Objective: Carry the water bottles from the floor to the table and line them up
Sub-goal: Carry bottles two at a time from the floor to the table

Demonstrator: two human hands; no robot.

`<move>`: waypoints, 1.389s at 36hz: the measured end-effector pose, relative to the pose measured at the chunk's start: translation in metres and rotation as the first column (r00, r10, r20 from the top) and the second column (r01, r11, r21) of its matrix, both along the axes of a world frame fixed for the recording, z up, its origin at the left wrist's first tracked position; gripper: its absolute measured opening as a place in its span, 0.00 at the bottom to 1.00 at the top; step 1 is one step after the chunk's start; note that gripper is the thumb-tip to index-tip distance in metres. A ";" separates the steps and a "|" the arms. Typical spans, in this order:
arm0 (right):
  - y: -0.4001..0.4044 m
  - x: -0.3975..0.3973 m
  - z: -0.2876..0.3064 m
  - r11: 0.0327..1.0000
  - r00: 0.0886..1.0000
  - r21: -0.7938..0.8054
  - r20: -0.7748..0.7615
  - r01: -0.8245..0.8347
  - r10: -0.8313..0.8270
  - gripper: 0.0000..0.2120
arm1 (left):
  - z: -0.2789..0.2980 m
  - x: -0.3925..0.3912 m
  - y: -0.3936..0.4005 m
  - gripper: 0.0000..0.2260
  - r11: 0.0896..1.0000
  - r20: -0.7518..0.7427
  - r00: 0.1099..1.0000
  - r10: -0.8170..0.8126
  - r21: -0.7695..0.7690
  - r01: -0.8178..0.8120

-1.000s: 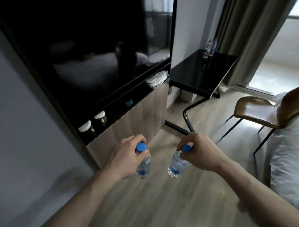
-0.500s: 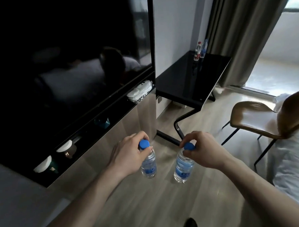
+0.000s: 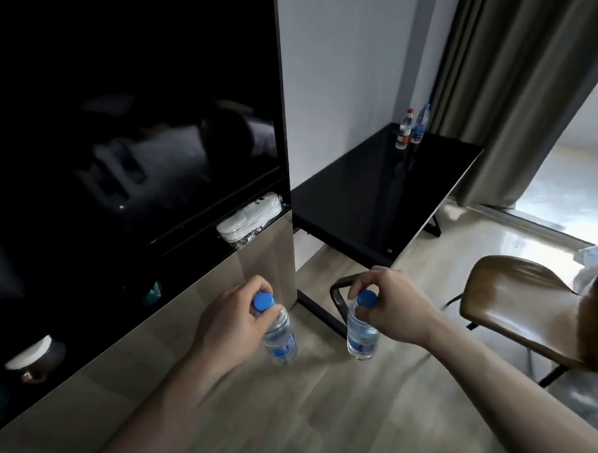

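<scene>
Both bottles have come closer to the black table (image 3: 375, 202) over the last second: it now fills the middle of the view, where a moment ago it sat small and far off to the upper right, and the dark screen (image 3: 128, 124) beside it has slid away toward the left edge. The grips look unchanged. Fingers and thumb of the left hand (image 3: 233, 321) are curled round the neck of the left bottle (image 3: 280, 336), just under its blue cap, and the bottle hangs slightly tilted above the floor, short of the table's near corner. In the same way the right hand (image 3: 393, 307) pinches the neck of the right bottle (image 3: 362, 333), which hangs nearly upright, just in front of the table's black leg frame. At the table's far end, near the curtain (image 3: 510, 80), a red-capped bottle (image 3: 404, 130) and a blue-labelled bottle (image 3: 419, 124) stand side by side and seem to be touching. I judge the carry to be well along but not finished; the two held bottles probably belong next to that far pair. A brown chair (image 3: 520, 305) stands to the right of the table's near end, narrowing the way in.
</scene>
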State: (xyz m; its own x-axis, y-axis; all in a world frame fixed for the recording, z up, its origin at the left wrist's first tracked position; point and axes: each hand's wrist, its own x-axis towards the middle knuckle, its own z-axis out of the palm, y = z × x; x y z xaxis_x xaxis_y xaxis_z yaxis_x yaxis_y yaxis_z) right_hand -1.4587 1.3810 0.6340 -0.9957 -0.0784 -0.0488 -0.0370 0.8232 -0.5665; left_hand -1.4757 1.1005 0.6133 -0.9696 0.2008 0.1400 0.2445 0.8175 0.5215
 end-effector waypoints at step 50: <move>0.464 -0.450 -0.058 0.996 0.991 0.033 0.102 -0.086 0.082 0.11 | -0.086 -0.413 0.440 0.09 0.973 0.204 0.958 0.200 0.074 -0.219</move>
